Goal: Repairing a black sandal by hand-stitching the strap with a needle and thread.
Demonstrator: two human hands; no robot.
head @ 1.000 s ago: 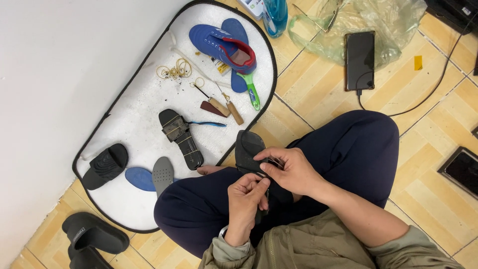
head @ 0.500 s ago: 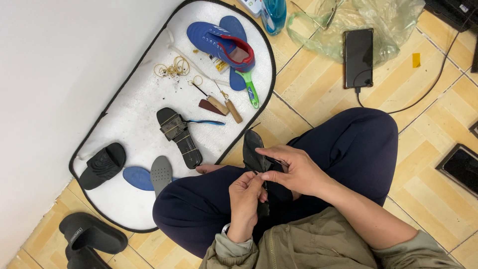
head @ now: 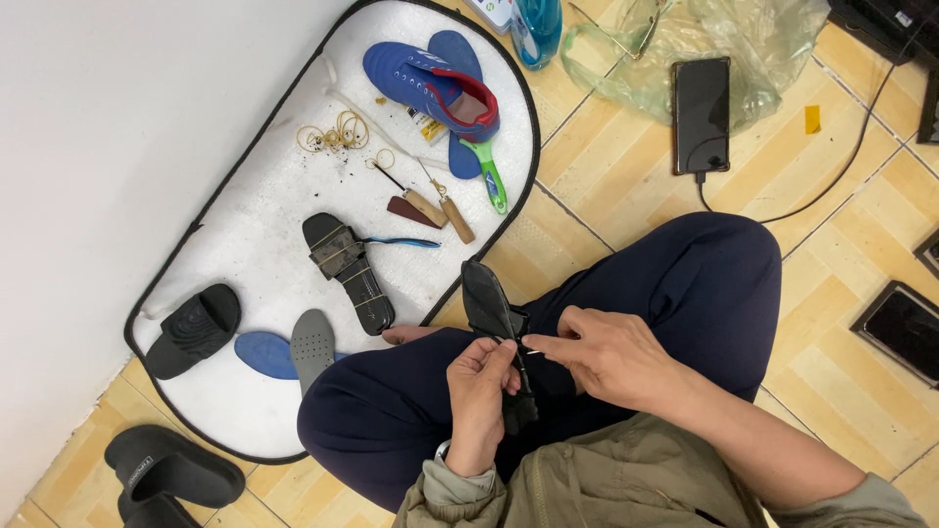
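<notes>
I sit cross-legged on a tiled floor. My left hand [head: 481,396] grips a black sandal [head: 487,301] held upright over my lap. My right hand [head: 608,355] pinches something thin and pale at the sandal's edge, beside the left fingers; it is too small to tell what it is. On the white mat [head: 245,196] ahead lie another black sandal bound with bands [head: 347,272], two wooden-handled awls [head: 435,205], a green-handled brush [head: 486,176] and a blue sports shoe [head: 425,83].
A black slide [head: 193,330] and blue and grey insoles [head: 293,349] lie at the mat's near end. More black slides [head: 166,474] sit on the floor at the lower left. A phone on a cable [head: 701,114], a plastic bag [head: 714,39] and a blue bottle [head: 538,24] lie beyond.
The sandal has tilted and shifted slightly in my hands. My right hand has drawn a little to the right of the sandal's edge.
</notes>
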